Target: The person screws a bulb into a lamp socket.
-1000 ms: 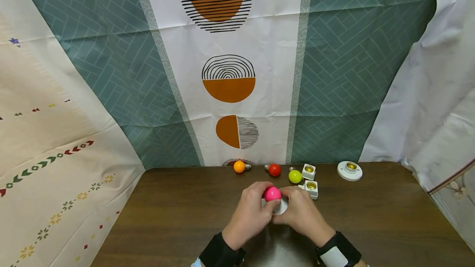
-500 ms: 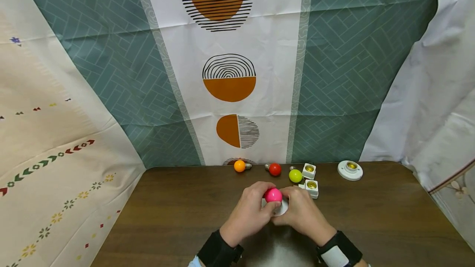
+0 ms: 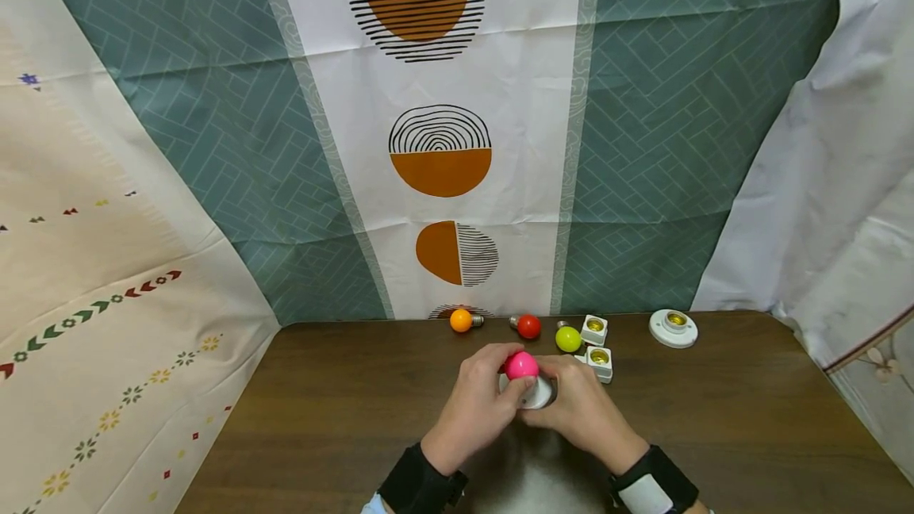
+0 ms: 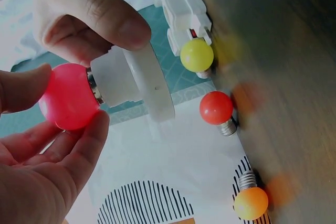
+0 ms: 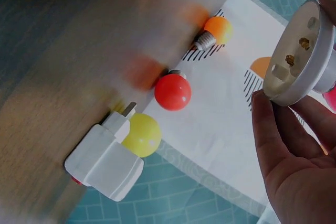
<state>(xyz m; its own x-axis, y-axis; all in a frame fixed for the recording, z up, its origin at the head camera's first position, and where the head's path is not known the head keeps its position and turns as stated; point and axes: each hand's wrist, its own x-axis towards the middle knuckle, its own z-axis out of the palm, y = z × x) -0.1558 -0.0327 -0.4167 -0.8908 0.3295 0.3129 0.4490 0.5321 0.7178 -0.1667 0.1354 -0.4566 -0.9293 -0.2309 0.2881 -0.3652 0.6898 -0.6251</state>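
Observation:
My left hand (image 3: 473, 407) pinches a pink round light bulb (image 4: 65, 98) between thumb and fingers. The bulb's base is in the mouth of a white round lamp holder (image 4: 155, 85), with a narrow band of metal thread showing in the left wrist view. My right hand (image 3: 578, 403) grips this holder by its wide disc. In the right wrist view the holder's hollow underside (image 5: 294, 74) faces the camera, with two brass screws inside. Both hands are above the table, close together. In the head view fingers hide part of the holder.
Along the table's back lie an orange bulb (image 3: 460, 320), a red bulb (image 3: 528, 327) and a yellow-green bulb (image 3: 568, 339). Two white square sockets (image 3: 599, 363) stand beside the last one. Farther right is another round white lamp holder (image 3: 673, 329). Patterned cloth (image 3: 643, 141) hangs behind.
The pink bulb and lamp holder have shifted slightly away from me and tilted, so more of the holder shows. Both hands keep their grip; the other bulbs and sockets have stayed put.

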